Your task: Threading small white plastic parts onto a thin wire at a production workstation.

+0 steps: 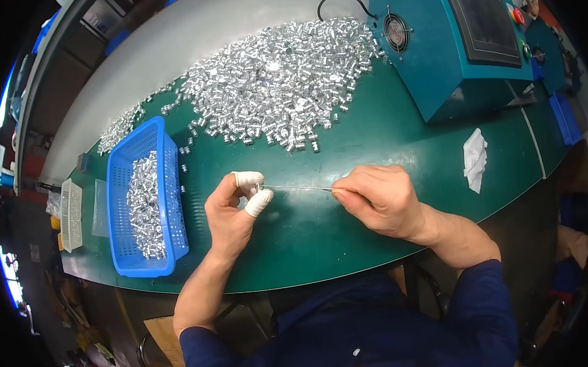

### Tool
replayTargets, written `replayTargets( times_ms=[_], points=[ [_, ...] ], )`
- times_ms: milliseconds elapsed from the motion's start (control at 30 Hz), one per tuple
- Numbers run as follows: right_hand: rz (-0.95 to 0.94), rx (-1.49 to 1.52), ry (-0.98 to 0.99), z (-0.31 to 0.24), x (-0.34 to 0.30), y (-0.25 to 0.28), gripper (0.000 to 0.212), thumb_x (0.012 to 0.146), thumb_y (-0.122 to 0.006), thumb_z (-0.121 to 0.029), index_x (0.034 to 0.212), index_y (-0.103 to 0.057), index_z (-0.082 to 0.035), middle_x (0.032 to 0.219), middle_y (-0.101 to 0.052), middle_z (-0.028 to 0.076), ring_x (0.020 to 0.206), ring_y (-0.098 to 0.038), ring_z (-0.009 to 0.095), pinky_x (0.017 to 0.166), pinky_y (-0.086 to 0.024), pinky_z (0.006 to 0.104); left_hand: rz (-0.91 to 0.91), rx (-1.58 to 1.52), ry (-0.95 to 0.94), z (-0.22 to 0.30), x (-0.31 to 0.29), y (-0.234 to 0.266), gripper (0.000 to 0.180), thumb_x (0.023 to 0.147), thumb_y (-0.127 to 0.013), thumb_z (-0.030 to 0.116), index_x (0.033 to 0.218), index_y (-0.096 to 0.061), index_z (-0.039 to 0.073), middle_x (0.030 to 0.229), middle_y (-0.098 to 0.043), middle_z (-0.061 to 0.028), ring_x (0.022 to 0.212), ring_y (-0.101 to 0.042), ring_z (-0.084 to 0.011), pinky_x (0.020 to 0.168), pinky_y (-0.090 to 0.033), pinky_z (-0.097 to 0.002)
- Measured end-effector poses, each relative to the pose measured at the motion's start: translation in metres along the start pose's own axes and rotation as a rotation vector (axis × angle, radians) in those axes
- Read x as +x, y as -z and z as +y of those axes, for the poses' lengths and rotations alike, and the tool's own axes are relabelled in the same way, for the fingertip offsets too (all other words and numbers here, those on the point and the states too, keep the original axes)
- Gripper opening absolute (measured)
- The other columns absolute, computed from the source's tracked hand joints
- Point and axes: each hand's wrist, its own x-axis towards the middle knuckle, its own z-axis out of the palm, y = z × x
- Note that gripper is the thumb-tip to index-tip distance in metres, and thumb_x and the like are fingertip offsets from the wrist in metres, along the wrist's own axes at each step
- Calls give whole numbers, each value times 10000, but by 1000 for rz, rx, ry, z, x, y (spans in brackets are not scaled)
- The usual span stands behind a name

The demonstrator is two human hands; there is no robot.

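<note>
At left of the frame, a blue basket (pixel 172 208) of metal pieces (pixel 144 210) sits on the desk (pixel 297 249). At centre, the left hand's (pixel 233 215) narrow grip holds a small fitting (pixel 259 185); a thin rod (pixel 301 187), pinched by the right hand (pixel 386 199), reaches it. Apparently the fitting is being worked; the next move calls for steady alignment.

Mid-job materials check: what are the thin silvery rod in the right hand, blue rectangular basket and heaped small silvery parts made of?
Thin silvery rod: probably smooth metal, given its bright sheen.
Blue rectangular basket: likely plastic, slightly glossy, with regular perforations.
Heaped small silvery parts: apparently shiny metal, by their sharp glints; alloy unclear.
</note>
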Motion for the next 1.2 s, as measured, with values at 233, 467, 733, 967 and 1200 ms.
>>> replayTargets(
  times_ms=[233, 467, 733, 967, 1200],
  points=[
    [-4, -4, 9, 0, 0, 0, 86, 841, -737, 11, 883, -673, -28, 684, -624, 77, 555, -605, 229, 483, -447, 328, -11, 72, -38, 1, 0, -1, 262, 837, -805, 36, 1065, -677, 21, 940, -619, 20, 826, -550, -67, 745, -449, -216],
    [-34, -88, 55, -1, -2, -1, 96, 809, -749, 8, 844, -670, -34, 652, -601, 65, 524, -590, 224, 458, -439, 330, -12, 283, -147, 5, 3, -5, 256, 805, -807, 10, 1017, -665, -14, 849, -618, -18, 746, -568, -88, 697, -464, -237],
    [-33, -143, 81, -2, -4, -6, 115, 782, -757, -1, 789, -652, -48, 605, -558, 50, 487, -560, 222, 435, -428, 335, -18, 461, -247, 8, 7, -13, 247, 788, -809, -5, 999, -680, -8, 839, -643, -58, 686, -607, -114, 640, -494, -252],
    [-11, -144, 71, -1, -3, -2, 95, 806, -751, -2, 835, -668, -39, 635, -587, 58, 515, -584, 228, 449, -446, 332, 3, -84, 76, 2, 6, -8, 212, 903, -731, 47, 1102, -674, 3, 974, -666, -37, 838, -637, -129, 783, -522, -266],
    [-56, 182, -277, -4, -8, 0, 82, 898, -710, -73, 902, -686, 6, 661, -644, 65, 566, -632, 152, 494, -456, 284, -46, 28, 57, 0, 5, -2, 193, 877, -735, -8, 1062, -680, -16, 961, -668, -42, 856, -649, -134, 797, -525, -261]
  ],
)
